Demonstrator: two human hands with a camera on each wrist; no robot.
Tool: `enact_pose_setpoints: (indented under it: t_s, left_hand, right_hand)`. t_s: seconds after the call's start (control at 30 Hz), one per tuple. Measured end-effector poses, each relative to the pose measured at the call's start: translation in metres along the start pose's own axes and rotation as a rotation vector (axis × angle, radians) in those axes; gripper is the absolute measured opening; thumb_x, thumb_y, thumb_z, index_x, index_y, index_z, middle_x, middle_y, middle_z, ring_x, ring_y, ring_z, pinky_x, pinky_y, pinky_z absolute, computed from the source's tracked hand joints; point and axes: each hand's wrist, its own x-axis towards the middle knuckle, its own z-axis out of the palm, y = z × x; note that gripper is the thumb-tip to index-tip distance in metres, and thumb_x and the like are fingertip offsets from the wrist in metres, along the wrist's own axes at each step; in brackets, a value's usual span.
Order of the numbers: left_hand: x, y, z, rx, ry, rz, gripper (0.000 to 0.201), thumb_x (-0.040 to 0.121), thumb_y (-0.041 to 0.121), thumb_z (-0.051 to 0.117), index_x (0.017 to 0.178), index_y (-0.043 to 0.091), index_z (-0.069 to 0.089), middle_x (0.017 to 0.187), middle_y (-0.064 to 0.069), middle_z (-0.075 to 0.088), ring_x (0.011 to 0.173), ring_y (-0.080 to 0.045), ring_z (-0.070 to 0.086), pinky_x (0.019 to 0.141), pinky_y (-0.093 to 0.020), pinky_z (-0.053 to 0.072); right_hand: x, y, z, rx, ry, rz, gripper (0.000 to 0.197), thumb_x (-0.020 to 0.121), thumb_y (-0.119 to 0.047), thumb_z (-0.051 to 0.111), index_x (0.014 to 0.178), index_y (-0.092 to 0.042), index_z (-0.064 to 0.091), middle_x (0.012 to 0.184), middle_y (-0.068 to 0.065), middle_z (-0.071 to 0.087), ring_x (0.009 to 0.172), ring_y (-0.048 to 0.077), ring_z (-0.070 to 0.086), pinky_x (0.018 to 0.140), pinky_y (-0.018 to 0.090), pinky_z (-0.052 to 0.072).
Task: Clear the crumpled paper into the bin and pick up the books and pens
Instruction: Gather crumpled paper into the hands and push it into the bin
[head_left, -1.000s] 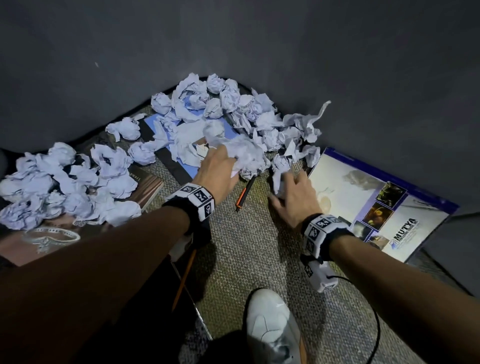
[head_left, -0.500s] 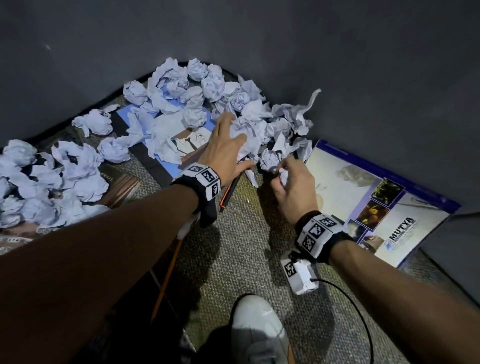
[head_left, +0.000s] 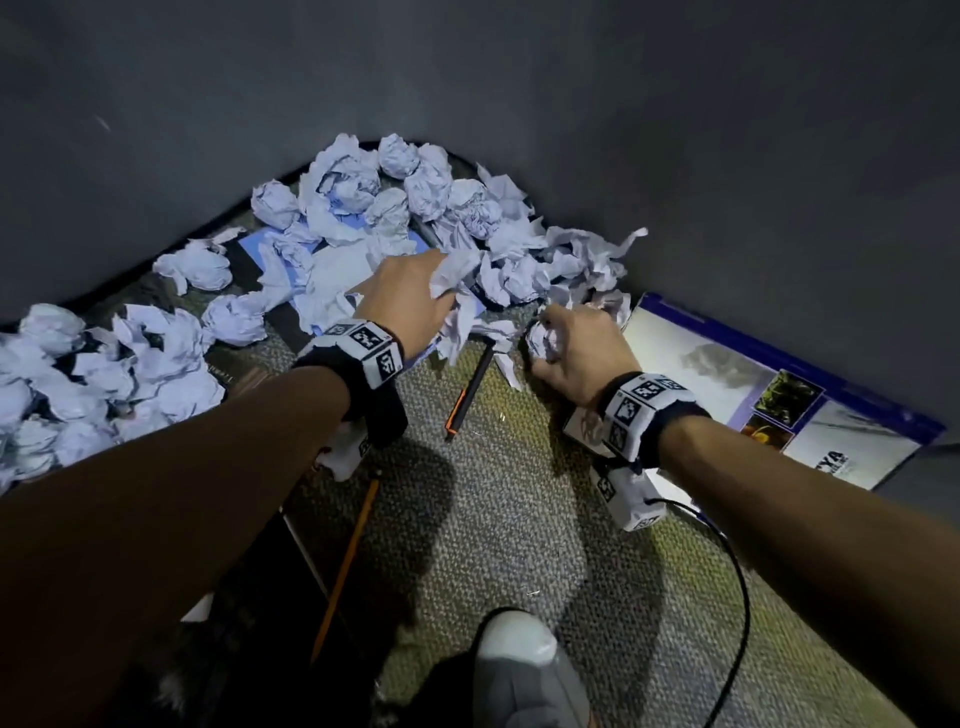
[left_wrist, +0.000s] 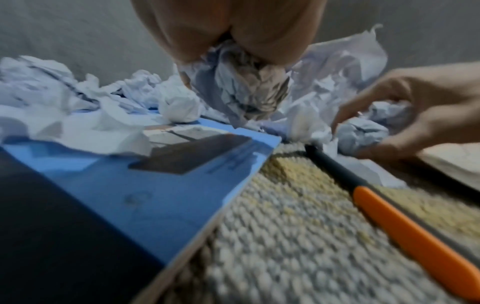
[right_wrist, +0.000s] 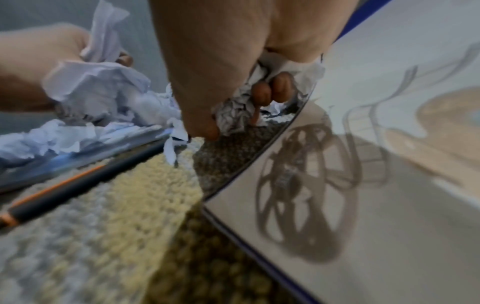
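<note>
White crumpled paper (head_left: 426, 218) is heaped on the carpet (head_left: 498, 519) in the corner formed by two dark walls (head_left: 727, 130), with a second heap (head_left: 88, 374) spread further to the left over a dark book (head_left: 244, 364). A wad of that paper (left_wrist: 246, 90) is gripped in the left hand (head_left: 410, 301), whose fingers are curled round it above a blue book (left_wrist: 166, 197) that lies partly buried under the pile. A smaller ball (right_wrist: 233, 115) is clutched in the right hand (head_left: 576, 353), with fingers (right_wrist: 262, 92) and thumb closed around it, just beside the near corner of a large glossy book (head_left: 769, 384) with a purple border that lies flat against the right wall. Between the two hands a dark pen with an orange end (head_left: 467, 389) is seen lying on the carpet, its dark tip touching loose paper scraps. A yellow pencil (head_left: 348, 561) lies nearer the person, below the left wrist. Marker-patterned bands (head_left: 644, 410) are worn on both wrists, and a black cable (head_left: 737, 597) trails from the right one. A pale shoe (head_left: 524, 670) is visible at the bottom edge.
</note>
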Motion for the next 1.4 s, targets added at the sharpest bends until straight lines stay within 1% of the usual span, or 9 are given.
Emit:
enact_pose_setpoints:
  t_s: [0.17, 0.33, 0.43, 0.67, 0.83, 0.97, 1.1, 1.27, 1.4]
  left_hand:
    - [-0.001, -0.006, -0.007, -0.028, 0.006, -0.040, 0.041, 0.094, 0.028, 0.050, 0.129, 0.011, 0.041, 0.110, -0.025, 0.056, 0.105, -0.039, 0.052, 0.083, -0.047, 0.048]
    - [-0.007, -0.016, 0.010, 0.276, -0.188, 0.130, 0.064, 0.094, 0.058, 0.038, 0.143, 0.018, 0.029, 0.084, -0.012, 0.056, 0.062, -0.028, 0.050, 0.055, -0.033, 0.044]
    - [-0.018, -0.028, 0.015, 0.386, -0.239, 0.165, 0.070, 0.085, 0.069, 0.042, 0.138, 0.023, 0.036, 0.125, -0.020, 0.038, 0.064, -0.030, 0.050, 0.060, -0.032, 0.045]
    - [-0.027, -0.047, 0.012, 0.422, -0.237, 0.039, 0.061, 0.083, 0.057, 0.053, 0.129, 0.018, 0.044, 0.145, -0.023, 0.024, 0.108, -0.043, 0.053, 0.081, -0.043, 0.050]
    - [-0.032, -0.047, 0.013, 0.353, -0.208, 0.010, 0.061, 0.084, 0.048, 0.057, 0.133, 0.015, 0.043, 0.122, -0.021, 0.047, 0.109, -0.038, 0.048, 0.085, -0.042, 0.046]
    - [-0.039, -0.047, 0.006, 0.319, -0.183, 0.093, 0.048, 0.082, 0.042, 0.064, 0.116, 0.010, 0.056, 0.107, -0.018, 0.055, 0.106, -0.035, 0.047, 0.084, -0.041, 0.041]
    - [-0.035, -0.053, -0.023, 0.037, 0.048, -0.002, 0.027, 0.075, 0.026, 0.069, 0.082, 0.006, 0.054, 0.085, -0.011, 0.050, 0.082, -0.024, 0.045, 0.066, -0.031, 0.029]
    - [-0.011, -0.079, -0.038, 0.026, 0.155, -0.124, 0.031, 0.076, 0.031, 0.066, 0.085, 0.009, 0.047, 0.086, -0.012, 0.050, 0.084, -0.028, 0.048, 0.065, -0.031, 0.029]
    - [-0.018, -0.101, -0.016, 0.337, 0.116, -0.182, 0.042, 0.074, 0.053, 0.062, 0.093, 0.018, 0.050, 0.125, -0.012, 0.043, 0.122, -0.034, 0.033, 0.097, -0.047, 0.026]
  right_hand:
    - [-0.018, -0.020, -0.023, 0.148, 0.200, -0.032, 0.060, 0.073, -0.043, 0.069, 0.124, -0.018, 0.049, 0.100, 0.005, 0.068, 0.077, 0.021, 0.065, 0.075, 0.038, 0.057]
    - [0.013, -0.017, -0.068, -0.074, 0.184, 0.195, 0.101, 0.078, -0.039, 0.068, 0.150, -0.031, -0.002, 0.099, 0.015, 0.064, 0.086, 0.035, 0.063, 0.081, 0.044, 0.051]
    - [0.028, -0.010, -0.045, -0.263, -0.026, 0.241, 0.083, 0.078, -0.031, 0.065, 0.145, -0.025, 0.016, 0.112, 0.016, 0.059, 0.099, 0.038, 0.061, 0.091, 0.053, 0.046]
    - [0.020, -0.009, -0.038, -0.138, -0.112, 0.296, 0.025, 0.078, -0.028, 0.061, 0.096, -0.011, 0.059, 0.098, 0.017, 0.063, 0.087, 0.034, 0.062, 0.081, 0.041, 0.055]
    - [-0.006, -0.026, -0.041, 0.270, 0.016, 0.245, 0.068, 0.065, -0.046, 0.073, 0.124, -0.016, 0.060, 0.115, 0.009, 0.065, 0.106, 0.027, 0.059, 0.094, 0.036, 0.049]
    - [-0.020, -0.028, -0.032, 0.879, -0.019, 0.249, 0.024, 0.065, -0.016, 0.073, 0.075, 0.002, 0.060, 0.067, 0.008, 0.056, 0.055, 0.015, 0.049, 0.053, 0.026, 0.041]
    - [-0.020, -0.025, -0.030, 1.133, -0.006, 0.324, 0.019, 0.068, 0.004, 0.067, 0.064, -0.008, 0.054, 0.056, 0.004, 0.050, 0.045, 0.013, 0.041, 0.044, 0.021, 0.033]
    - [-0.008, -0.030, -0.007, 0.853, -0.141, 0.369, 0.033, 0.059, -0.023, 0.075, 0.085, -0.014, 0.058, 0.060, 0.002, 0.066, 0.053, 0.015, 0.058, 0.053, 0.026, 0.047]
    - [-0.008, -0.040, 0.000, 0.290, -0.152, 0.288, 0.044, 0.072, -0.050, 0.068, 0.109, -0.027, 0.062, 0.102, 0.005, 0.068, 0.095, 0.027, 0.063, 0.084, 0.034, 0.051]
